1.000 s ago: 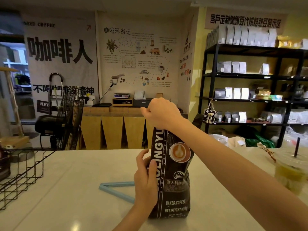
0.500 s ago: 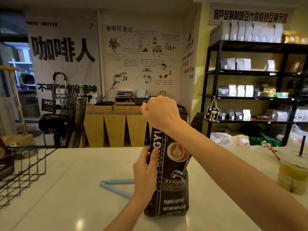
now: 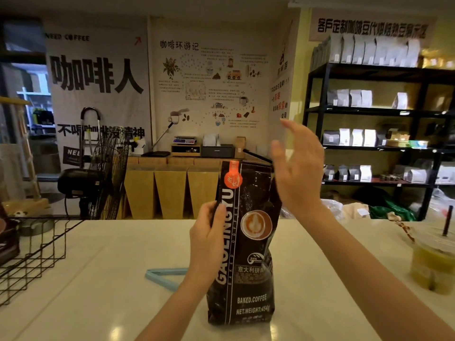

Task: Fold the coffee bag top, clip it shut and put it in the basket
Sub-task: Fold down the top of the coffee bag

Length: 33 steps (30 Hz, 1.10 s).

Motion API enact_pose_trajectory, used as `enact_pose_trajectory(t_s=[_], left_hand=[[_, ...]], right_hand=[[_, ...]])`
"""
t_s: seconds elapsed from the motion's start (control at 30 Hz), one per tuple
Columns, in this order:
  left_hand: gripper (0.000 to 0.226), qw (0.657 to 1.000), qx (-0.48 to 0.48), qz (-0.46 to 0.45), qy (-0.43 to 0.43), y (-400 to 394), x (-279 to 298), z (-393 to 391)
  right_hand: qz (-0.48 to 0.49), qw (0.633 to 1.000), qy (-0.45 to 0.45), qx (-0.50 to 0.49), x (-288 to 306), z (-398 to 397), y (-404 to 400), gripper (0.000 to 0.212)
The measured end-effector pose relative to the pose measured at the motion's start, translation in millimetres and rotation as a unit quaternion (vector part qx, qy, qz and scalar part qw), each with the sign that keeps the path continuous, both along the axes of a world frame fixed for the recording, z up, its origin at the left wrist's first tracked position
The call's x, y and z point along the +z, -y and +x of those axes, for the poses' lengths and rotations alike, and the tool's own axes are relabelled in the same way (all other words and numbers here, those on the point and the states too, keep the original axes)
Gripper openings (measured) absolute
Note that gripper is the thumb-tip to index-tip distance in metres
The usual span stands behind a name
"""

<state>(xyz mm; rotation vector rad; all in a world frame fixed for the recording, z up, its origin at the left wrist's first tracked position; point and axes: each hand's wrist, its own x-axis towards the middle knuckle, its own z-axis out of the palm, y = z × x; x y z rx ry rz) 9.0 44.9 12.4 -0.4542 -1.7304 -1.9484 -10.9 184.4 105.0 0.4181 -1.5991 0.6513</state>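
Largest first: we note a pale surface (image 3: 98,279) running across the near half of the scene. A black shelf rack (image 3: 379,112) with white bags stands far right. A black wire basket (image 3: 37,257) sits on the surface at the far left edge, well apart from the bag. The coffee bag (image 3: 248,242), dark with white lettering and a latte picture, stands upright on the surface at centre; its top is unfolded and upright, with an orange label near the upper left corner. Right hand (image 3: 299,173): blurred, fingers spread, grip released, just beside the bag's upper right edge; we cannot tell whether it touches. Left hand (image 3: 209,244): grip closed around the bag's left edge at mid height, thumb on the front. A plastic cup (image 3: 433,262) of yellow-green drink stands near right. Smallest: a light blue clip (image 3: 163,276) lies flat on the surface, open in a V, just left of the left wrist.
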Motion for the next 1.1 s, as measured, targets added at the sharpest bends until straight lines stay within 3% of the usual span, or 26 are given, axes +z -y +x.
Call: enact_pose_trajectory(t_s=[0.07,0.13,0.2,0.3,0.37,0.67,0.83,0.9,0.97,1.03,1.1], left_hand=[[0.012,0.999,0.025,-0.019,-0.014,-3.1,5.0,-3.5],[0.012,0.998,0.056,-0.033,-0.023,-7.8,5.0,-6.0],[0.012,0.995,0.092,-0.037,-0.031,-10.7,2.8,-9.2],[0.013,0.987,0.147,-0.045,-0.045,-12.2,1.1,-13.1],[0.012,0.984,0.169,-0.036,-0.047,-12.9,0.5,-13.4],[0.02,0.976,0.218,0.0,-0.022,-13.9,-2.9,-14.7],[0.026,0.987,0.158,-0.004,-0.009,-17.1,4.0,-9.1],[0.035,0.975,0.199,-0.056,-0.078,-21.5,7.9,-5.3],[0.034,0.911,0.273,-0.176,-0.255,-26.1,16.3,-1.8],[0.02,0.792,0.272,-0.319,-0.444,-33.6,29.2,-1.7],[0.015,0.65,0.239,-0.462,-0.554,-42.4,48.5,-2.2]], right_hand=[[-0.18,0.967,0.097,0.149,-26.2,5.9,-11.9,0.041],[-0.261,0.903,0.228,0.254,-64.1,9.1,-17.7,0.047],[-0.24,0.86,0.344,0.291,-103.8,14.8,-16.8,0.064],[-0.22,0.79,0.44,0.365,-143.5,21.4,-10.5,0.099],[-0.216,0.766,0.467,0.385,-153.9,23.0,-5.6,0.101],[-0.208,0.814,0.443,0.312,-166.4,30.7,10.1,0.069],[-0.238,0.8,0.44,0.331,-171.0,33.7,8.2,0.08],[-0.233,0.801,0.446,0.324,-172.7,36.5,8.0,0.077],[-0.219,0.808,0.448,0.314,-171.9,38.8,9.0,0.08],[-0.198,0.815,0.448,0.309,-170.4,39.5,9.9,0.077],[-0.186,0.819,0.45,0.306,-168.9,40.2,9.6,0.069]])
